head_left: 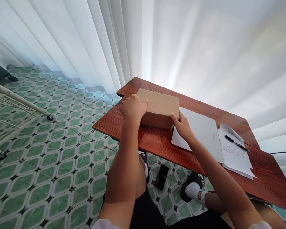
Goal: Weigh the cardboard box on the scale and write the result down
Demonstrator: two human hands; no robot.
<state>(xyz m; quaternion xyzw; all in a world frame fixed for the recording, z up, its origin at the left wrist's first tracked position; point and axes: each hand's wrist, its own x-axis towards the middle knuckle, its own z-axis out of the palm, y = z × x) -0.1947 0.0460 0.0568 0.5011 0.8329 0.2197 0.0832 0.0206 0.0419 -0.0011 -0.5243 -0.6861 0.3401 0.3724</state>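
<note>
A closed brown cardboard box (162, 103) rests on the left part of the reddish wooden table. My left hand (133, 106) grips its left end, thumb on the top face and the other fingers curled over the far left side, partly hidden. At the near right corner, my right hand (182, 124) holds the box with its thumb on the front edge; its fingers behind the right side are out of sight. Just right of the box lies a closed silver laptop (202, 132), under my right wrist.
Paper sheets with writing (235, 154) and a black pen (235, 142) lie right of the laptop on the table (154, 140). A phone (161, 176) is on the tiled floor between my feet. White curtains hang behind; a wheeled white rack (19, 98) stands left.
</note>
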